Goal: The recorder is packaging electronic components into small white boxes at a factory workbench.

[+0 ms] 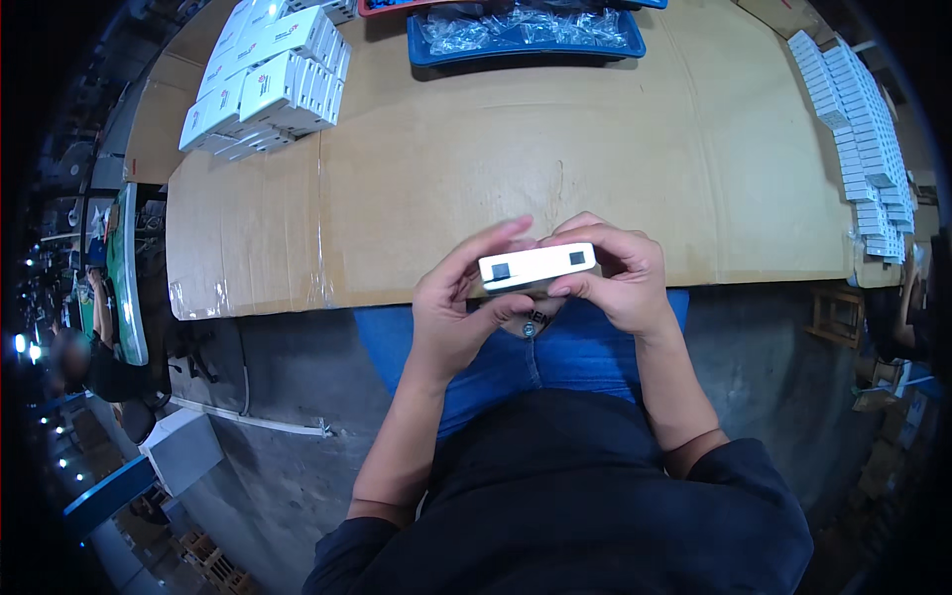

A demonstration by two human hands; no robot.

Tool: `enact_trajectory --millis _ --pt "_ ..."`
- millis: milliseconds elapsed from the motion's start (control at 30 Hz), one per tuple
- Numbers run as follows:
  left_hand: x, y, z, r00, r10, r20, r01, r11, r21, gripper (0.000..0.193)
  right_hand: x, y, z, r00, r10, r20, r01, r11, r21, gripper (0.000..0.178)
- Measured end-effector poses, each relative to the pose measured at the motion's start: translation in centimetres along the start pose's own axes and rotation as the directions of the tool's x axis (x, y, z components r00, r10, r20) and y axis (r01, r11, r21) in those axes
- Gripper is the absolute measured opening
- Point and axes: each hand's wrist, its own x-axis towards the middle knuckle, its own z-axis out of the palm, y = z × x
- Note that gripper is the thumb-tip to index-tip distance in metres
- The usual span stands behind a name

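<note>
A small, flat white box (pixel 536 264) with two dark squares along its narrow side is held above the table's near edge. My right hand (pixel 625 270) pinches its right end, thumb below and fingers over the top. Around the left end curls my left hand (pixel 458 297), its thumb under the lower edge and its slightly blurred index finger raised above the box. The far side of the box and some of my fingertips are hidden.
White boxes (pixel 270 87) stand stacked at the far left of the cardboard-covered table (pixel 516 149). A blue tray (pixel 526 57) of clear plastic packets lies at the back. Small pale boxes (pixel 861 149) are piled along the right. Another person (pixel 99 357) is at the far left.
</note>
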Motion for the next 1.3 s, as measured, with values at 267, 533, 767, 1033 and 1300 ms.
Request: enact_trajectory --millis 267,533,767,1033,1300 --pt "0.1 -0.9 -2.1 0.989 0.015 0.146 -0.097 0.814 0.573 0.042 1.2 -1.7 0.5 0.995 0.063 0.081 -0.05 0.988 -0.148 0.046" --pt "-0.2 0.0 -0.6 0.99 0.059 0.127 -0.12 0.826 0.551 0.036 1.3 -1.5 0.5 0.995 0.05 0.087 -0.038 0.99 -0.139 0.037" --pt "-0.4 -0.3 -0.8 1.0 -0.001 0.031 -0.014 0.882 0.471 0.033 1.0 -0.9 0.7 0.997 0.054 0.045 -0.046 0.985 -0.166 0.032" --pt "-0.9 -1.1 -1.2 0.999 0.05 0.017 -0.052 0.855 0.516 0.031 1.1 -0.8 1.0 0.998 0.015 0.059 0.001 0.966 -0.257 0.027" --pt "-0.5 -2.7 -1.9 0.979 -0.199 -0.047 0.196 0.978 -0.066 0.037 0.8 0.8 2.1 0.983 0.137 -0.124 -0.105 0.967 0.231 0.029"
